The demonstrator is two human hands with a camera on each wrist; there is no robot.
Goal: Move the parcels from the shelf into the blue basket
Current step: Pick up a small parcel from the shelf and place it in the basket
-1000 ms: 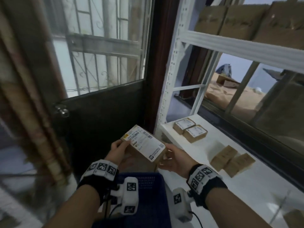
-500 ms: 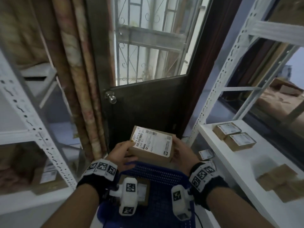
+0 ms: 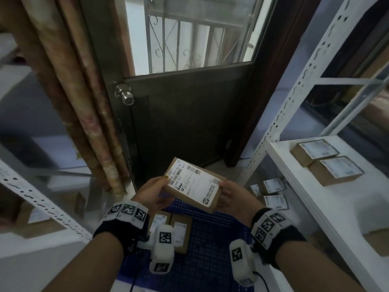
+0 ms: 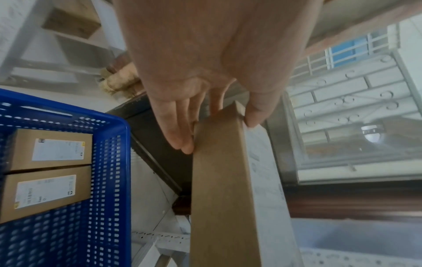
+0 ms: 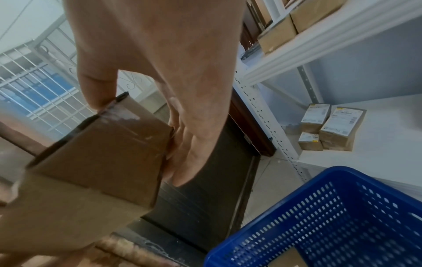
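Note:
Both hands hold a brown cardboard parcel (image 3: 194, 184) with a white label above the far end of the blue basket (image 3: 210, 249). My left hand (image 3: 154, 191) grips its left end, thumb on the label; my right hand (image 3: 231, 197) grips its right end. The left wrist view shows the parcel (image 4: 219, 198) edge-on, pinched between fingers (image 4: 180, 130) and thumb beside the basket (image 4: 107, 180). In the right wrist view the parcel (image 5: 91, 159) fills the left, with the basket (image 5: 331, 216) lower right. Two labelled parcels (image 3: 179, 232) lie inside the basket.
A white shelf (image 3: 347, 207) on the right carries two labelled parcels (image 3: 326, 161); more parcels (image 3: 273, 192) lie on its lower level. A dark door (image 3: 189, 123) with a knob (image 3: 124, 96) stands ahead, a curtain (image 3: 80, 102) to its left. Another white rack (image 3: 42, 207) stands at left.
The view has swung left from the right shelf toward the door. Both hands have carried the parcel over the basket, and its label has turned slightly.

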